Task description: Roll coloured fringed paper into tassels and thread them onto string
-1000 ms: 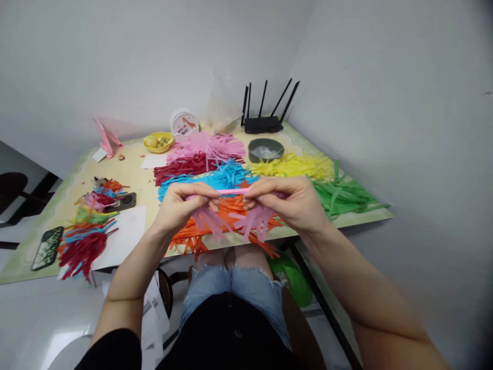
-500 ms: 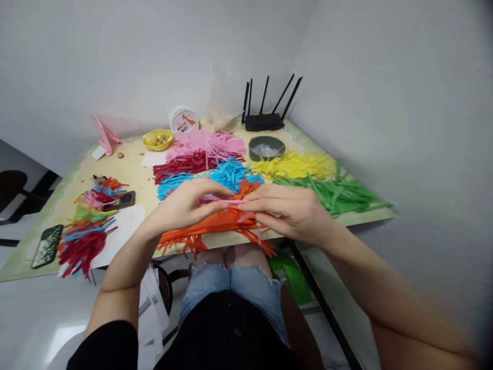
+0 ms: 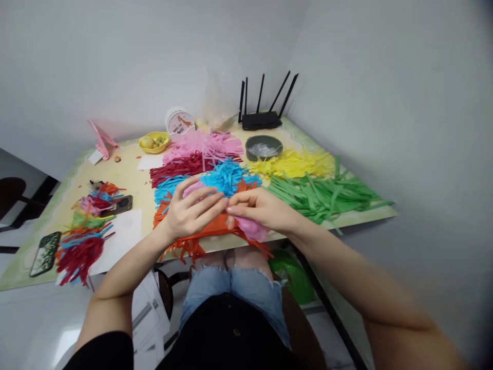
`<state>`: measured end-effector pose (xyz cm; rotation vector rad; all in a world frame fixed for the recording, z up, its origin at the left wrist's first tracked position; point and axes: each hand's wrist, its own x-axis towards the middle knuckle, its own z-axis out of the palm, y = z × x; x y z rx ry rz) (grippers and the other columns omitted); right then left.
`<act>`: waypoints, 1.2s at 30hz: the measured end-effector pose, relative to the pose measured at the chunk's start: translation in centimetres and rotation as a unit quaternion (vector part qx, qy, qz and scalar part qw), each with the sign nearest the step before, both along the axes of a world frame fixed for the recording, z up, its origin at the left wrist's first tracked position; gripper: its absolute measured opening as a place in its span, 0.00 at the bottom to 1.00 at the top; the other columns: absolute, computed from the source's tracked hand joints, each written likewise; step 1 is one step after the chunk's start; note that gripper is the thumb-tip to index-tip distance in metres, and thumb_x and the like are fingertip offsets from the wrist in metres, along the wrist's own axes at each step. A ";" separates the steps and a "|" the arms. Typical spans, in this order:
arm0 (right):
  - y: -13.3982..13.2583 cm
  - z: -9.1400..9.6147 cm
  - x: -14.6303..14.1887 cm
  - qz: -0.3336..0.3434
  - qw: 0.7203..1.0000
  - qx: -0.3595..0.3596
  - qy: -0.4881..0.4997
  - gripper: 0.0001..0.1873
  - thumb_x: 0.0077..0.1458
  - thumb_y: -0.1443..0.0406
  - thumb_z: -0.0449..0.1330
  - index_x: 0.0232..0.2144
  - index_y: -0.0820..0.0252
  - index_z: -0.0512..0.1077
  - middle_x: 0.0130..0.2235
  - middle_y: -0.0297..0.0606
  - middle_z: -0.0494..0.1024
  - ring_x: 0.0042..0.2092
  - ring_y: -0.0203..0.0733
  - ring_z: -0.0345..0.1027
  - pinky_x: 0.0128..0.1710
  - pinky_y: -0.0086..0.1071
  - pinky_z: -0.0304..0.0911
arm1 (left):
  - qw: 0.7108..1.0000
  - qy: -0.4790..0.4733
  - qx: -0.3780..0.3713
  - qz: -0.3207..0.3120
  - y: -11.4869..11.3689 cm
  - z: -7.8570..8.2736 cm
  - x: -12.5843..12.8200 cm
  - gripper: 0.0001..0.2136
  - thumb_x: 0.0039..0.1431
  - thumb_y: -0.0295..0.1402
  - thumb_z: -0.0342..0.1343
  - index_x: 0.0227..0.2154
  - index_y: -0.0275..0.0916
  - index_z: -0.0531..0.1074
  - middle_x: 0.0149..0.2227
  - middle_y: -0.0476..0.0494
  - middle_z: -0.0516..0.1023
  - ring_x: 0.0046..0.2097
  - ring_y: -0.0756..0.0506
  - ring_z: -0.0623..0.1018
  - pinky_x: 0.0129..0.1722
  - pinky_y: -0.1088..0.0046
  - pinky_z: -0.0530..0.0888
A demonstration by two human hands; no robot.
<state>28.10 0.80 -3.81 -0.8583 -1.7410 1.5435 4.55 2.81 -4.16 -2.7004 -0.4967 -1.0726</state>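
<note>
My left hand and my right hand meet fingertip to fingertip over the near table edge. Both are closed on a bundle of pink paper strips; its fringe hangs below my right hand and a pink bit shows above my left fingers. Just beneath the hands lies a pile of orange strips spilling over the edge. Behind them lie blue strips, dark red strips and more pink strips.
Yellow strips and green strips lie at the right. A grey bowl, black router, yellow bowl and white tub stand at the back. At left are mixed-colour bundles, white paper and two phones.
My hands have drawn together and dropped toward the table edge. The pink strip stretched between them is now folded into a bunch. The view has shifted slightly.
</note>
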 end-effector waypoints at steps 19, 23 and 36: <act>6.2 -1.2 -5.8 -0.151 0.941 0.296 0.072 0.06 0.65 0.61 0.56 0.41 0.57 0.69 0.39 0.35 0.81 0.40 0.37 0.76 0.44 0.32 0.69 | 0.827 -0.416 -0.355 0.127 3.6 0.0 2.4 0.08 0.60 0.38 0.63 0.35 0.40 0.83 0.41 0.43 0.84 0.46 0.44 0.82 0.50 0.67 0.76; 14.2 -2.0 -0.9 -0.201 0.906 0.342 -0.145 0.12 0.67 0.61 0.54 0.44 0.60 0.75 0.48 0.40 0.81 0.51 0.41 0.73 0.55 0.33 0.65 | 0.778 -0.549 -0.274 0.137 5.1 1.2 -0.6 0.07 0.60 0.37 0.62 0.32 0.41 0.80 0.35 0.47 0.82 0.41 0.46 0.80 0.53 0.64 0.75; 31.2 -11.4 9.5 -0.205 0.803 0.044 -0.558 0.19 0.62 0.58 0.62 0.50 0.67 0.73 0.50 0.47 0.76 0.50 0.45 0.73 0.50 0.42 0.71 | 0.702 -0.531 -0.414 0.231 2.4 -1.2 -5.0 0.11 0.51 0.40 0.70 0.34 0.39 0.80 0.26 0.51 0.76 0.32 0.50 0.76 0.37 0.76 0.77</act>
